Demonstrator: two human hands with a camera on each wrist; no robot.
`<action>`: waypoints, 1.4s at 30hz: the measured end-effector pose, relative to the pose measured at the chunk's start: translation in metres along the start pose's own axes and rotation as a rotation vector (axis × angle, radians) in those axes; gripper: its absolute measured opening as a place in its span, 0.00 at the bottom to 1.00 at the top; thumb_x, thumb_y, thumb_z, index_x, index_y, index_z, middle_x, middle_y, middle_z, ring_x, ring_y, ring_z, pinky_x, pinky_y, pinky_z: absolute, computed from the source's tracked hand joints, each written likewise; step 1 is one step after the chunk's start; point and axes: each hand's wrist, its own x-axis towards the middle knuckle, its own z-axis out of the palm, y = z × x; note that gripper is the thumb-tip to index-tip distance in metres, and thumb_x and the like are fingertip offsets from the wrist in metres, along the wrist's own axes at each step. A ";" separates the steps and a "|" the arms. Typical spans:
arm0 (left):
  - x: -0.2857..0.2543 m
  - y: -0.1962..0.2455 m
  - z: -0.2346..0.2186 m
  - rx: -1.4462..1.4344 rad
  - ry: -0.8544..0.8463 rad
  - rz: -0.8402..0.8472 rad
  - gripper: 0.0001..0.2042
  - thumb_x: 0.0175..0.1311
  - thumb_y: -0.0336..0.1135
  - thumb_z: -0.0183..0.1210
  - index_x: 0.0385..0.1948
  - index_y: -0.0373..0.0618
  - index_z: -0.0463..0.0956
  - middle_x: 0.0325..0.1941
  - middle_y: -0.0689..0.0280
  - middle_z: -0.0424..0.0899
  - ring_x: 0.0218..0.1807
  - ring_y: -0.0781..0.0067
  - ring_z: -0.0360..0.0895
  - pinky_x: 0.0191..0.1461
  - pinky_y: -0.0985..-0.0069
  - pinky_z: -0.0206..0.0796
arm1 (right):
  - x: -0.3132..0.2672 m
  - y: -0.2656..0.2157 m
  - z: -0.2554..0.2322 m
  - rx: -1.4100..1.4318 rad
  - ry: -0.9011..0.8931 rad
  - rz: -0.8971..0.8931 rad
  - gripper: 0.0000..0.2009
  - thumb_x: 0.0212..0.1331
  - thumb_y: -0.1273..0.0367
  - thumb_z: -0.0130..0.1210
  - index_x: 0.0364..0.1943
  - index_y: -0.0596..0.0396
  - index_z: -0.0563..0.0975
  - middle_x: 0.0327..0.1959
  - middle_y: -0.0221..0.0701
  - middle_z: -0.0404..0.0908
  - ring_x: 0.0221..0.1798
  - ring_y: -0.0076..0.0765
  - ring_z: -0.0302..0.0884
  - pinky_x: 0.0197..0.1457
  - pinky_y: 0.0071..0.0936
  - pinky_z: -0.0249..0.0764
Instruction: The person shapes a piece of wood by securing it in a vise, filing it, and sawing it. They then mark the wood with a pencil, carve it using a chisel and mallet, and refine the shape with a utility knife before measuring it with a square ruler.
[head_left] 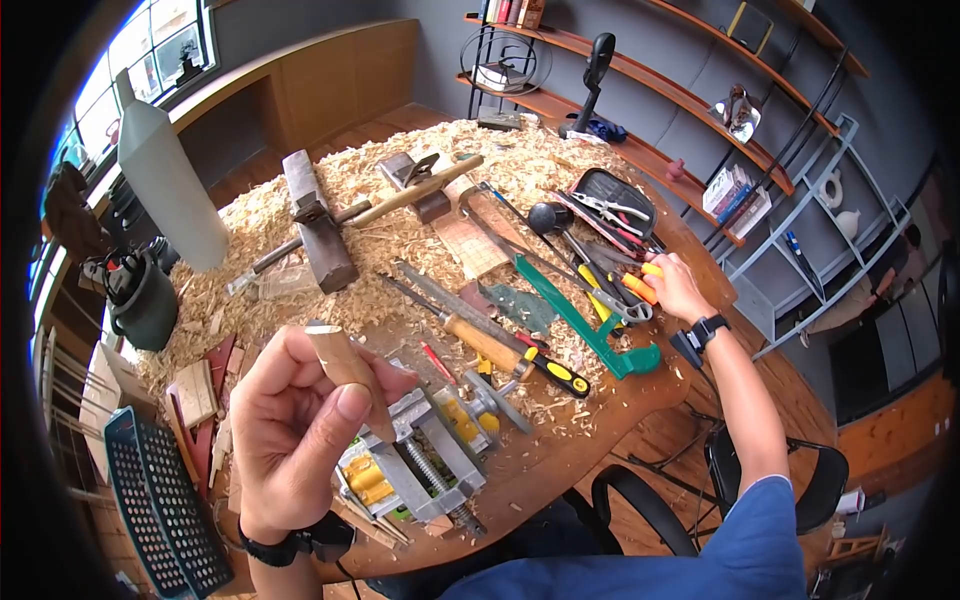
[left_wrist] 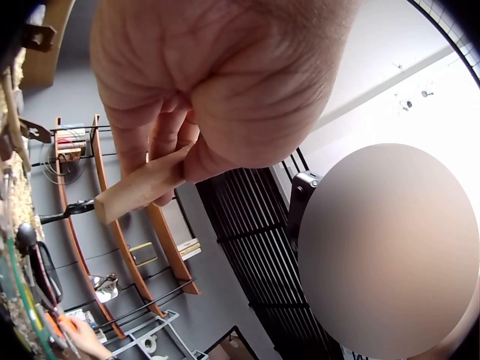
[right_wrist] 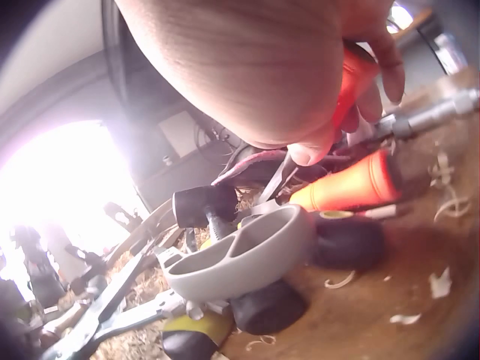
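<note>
My left hand (head_left: pixel 300 430) pinches a carved wooden piece (head_left: pixel 345 360) between thumb and fingers, raised above a small metal vise (head_left: pixel 430 470). In the left wrist view the piece (left_wrist: pixel 139 191) points away from the fingertips. At the table's right side my right hand (head_left: pixel 680 290) grips an orange handle (right_wrist: pixel 354 82), the fingers curled round it. A second orange handle (right_wrist: pixel 349 184) lies just below that hand, beside grey scissor loops (right_wrist: pixel 240 251). The far end of the gripped tool cannot be told.
A green-handled saw (head_left: pixel 580 320), a wooden-handled rasp (head_left: pixel 480 345) and a black mallet (head_left: pixel 548 218) lie mid-table. Wooden planes (head_left: pixel 320 230) sit among shavings behind. A tool tray (head_left: pixel 615 195) stands back right, a green perforated basket (head_left: pixel 165 500) front left.
</note>
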 end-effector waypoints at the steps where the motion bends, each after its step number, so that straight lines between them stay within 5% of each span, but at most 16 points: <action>1: 0.000 0.000 0.000 -0.004 -0.014 -0.008 0.10 0.77 0.28 0.61 0.48 0.30 0.73 0.46 0.48 0.88 0.40 0.76 0.85 0.54 0.76 0.79 | -0.007 -0.012 -0.007 0.000 -0.001 -0.006 0.17 0.67 0.65 0.65 0.57 0.56 0.82 0.56 0.44 0.81 0.62 0.53 0.78 0.66 0.47 0.73; 4: -0.001 0.001 -0.004 0.001 -0.027 -0.042 0.12 0.77 0.30 0.62 0.50 0.30 0.73 0.46 0.49 0.88 0.45 0.70 0.87 0.56 0.72 0.80 | -0.039 -0.052 -0.035 -0.292 0.244 -0.074 0.11 0.67 0.67 0.64 0.49 0.52 0.78 0.48 0.37 0.83 0.53 0.50 0.79 0.56 0.47 0.72; 7: 0.001 -0.004 -0.005 0.001 -0.042 -0.073 0.15 0.76 0.33 0.63 0.53 0.30 0.73 0.52 0.45 0.88 0.53 0.62 0.89 0.60 0.68 0.82 | -0.064 -0.077 -0.049 0.019 0.369 -0.253 0.12 0.71 0.66 0.62 0.52 0.56 0.78 0.43 0.38 0.80 0.48 0.50 0.78 0.54 0.45 0.73; 9: 0.004 -0.008 0.006 -0.064 0.004 -0.044 0.15 0.76 0.33 0.63 0.54 0.30 0.73 0.60 0.40 0.85 0.58 0.59 0.88 0.64 0.64 0.81 | -0.089 -0.113 -0.059 0.364 0.245 -0.230 0.14 0.75 0.63 0.60 0.53 0.59 0.77 0.41 0.38 0.79 0.44 0.44 0.79 0.51 0.38 0.75; 10: 0.005 -0.001 0.007 -0.134 -0.050 -0.114 0.09 0.80 0.27 0.57 0.52 0.30 0.72 0.68 0.40 0.80 0.60 0.68 0.85 0.70 0.66 0.76 | -0.102 -0.134 -0.066 0.482 0.202 -0.255 0.16 0.78 0.59 0.59 0.52 0.60 0.76 0.40 0.37 0.79 0.42 0.37 0.79 0.49 0.32 0.75; 11: 0.004 -0.004 0.006 -0.184 -0.097 -0.124 0.09 0.81 0.28 0.57 0.52 0.32 0.72 0.69 0.41 0.79 0.70 0.60 0.80 0.73 0.63 0.73 | -0.112 -0.148 -0.069 0.551 0.159 -0.274 0.18 0.78 0.57 0.59 0.52 0.59 0.77 0.42 0.37 0.80 0.43 0.35 0.80 0.50 0.32 0.76; 15: 0.001 -0.011 0.014 -0.395 -0.197 -0.209 0.08 0.83 0.31 0.54 0.51 0.35 0.72 0.77 0.40 0.72 0.76 0.57 0.74 0.79 0.58 0.65 | -0.129 -0.190 -0.072 0.619 0.166 -0.472 0.19 0.75 0.55 0.62 0.50 0.59 0.78 0.44 0.37 0.81 0.44 0.37 0.79 0.51 0.33 0.75; 24: -0.009 -0.004 0.021 -0.587 -0.274 -0.308 0.10 0.83 0.32 0.54 0.55 0.34 0.72 0.78 0.39 0.69 0.79 0.52 0.69 0.81 0.56 0.62 | -0.131 -0.205 -0.067 0.662 0.096 -0.585 0.18 0.74 0.57 0.63 0.49 0.60 0.80 0.44 0.39 0.84 0.45 0.43 0.81 0.53 0.37 0.77; 34: -0.011 -0.001 0.020 -0.568 -0.301 -0.291 0.13 0.83 0.32 0.53 0.60 0.34 0.71 0.80 0.40 0.66 0.80 0.52 0.68 0.81 0.56 0.62 | -0.139 -0.212 -0.072 0.785 -0.251 -0.550 0.26 0.82 0.54 0.50 0.65 0.64 0.77 0.51 0.43 0.86 0.45 0.39 0.85 0.52 0.33 0.80; 42: -0.012 0.003 0.020 -0.564 -0.297 -0.300 0.14 0.83 0.33 0.54 0.61 0.35 0.71 0.81 0.41 0.65 0.80 0.54 0.69 0.81 0.57 0.63 | -0.143 -0.213 -0.076 0.874 -0.414 -0.490 0.31 0.83 0.50 0.45 0.74 0.64 0.72 0.39 0.33 0.82 0.41 0.29 0.83 0.48 0.26 0.79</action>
